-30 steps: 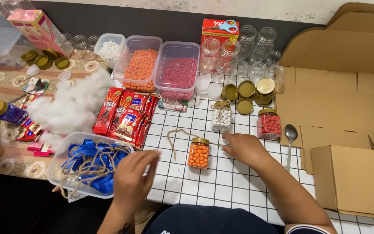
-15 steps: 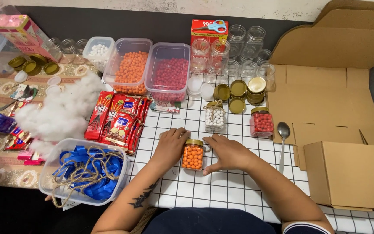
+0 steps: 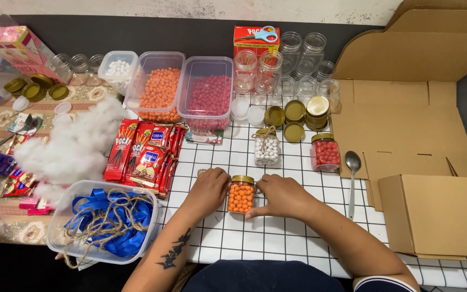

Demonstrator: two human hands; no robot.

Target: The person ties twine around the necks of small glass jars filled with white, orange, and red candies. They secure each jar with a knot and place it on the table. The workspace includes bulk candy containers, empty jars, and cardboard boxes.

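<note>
- The small jar of orange balls (image 3: 241,194) stands upright between the two hands, near the middle of the bench's near edge, its long axis straight up from the checked cloth (image 3: 277,238)
- The left hand (image 3: 209,189) presses against the jar's left side and the right hand (image 3: 280,194) against its right, so neither is nearer; both touch it
- Both hands are curled around the jar, fingers bent at its neck just under the lid; whether they pinch a bit of twine there cannot be told
- The jar is clear with squared sides, packed full of orange balls and capped with a gold lid (image 3: 242,179)
- Behind it, toward the far edge, stand a jar of white balls (image 3: 266,147) with twine tied at its neck and a jar of red balls (image 3: 326,152)
- A spoon (image 3: 352,178) lies to the right, beside the flattened cardboard box (image 3: 406,124)
- A tub of blue ribbon and twine (image 3: 104,221) sits at the near left corner
</note>
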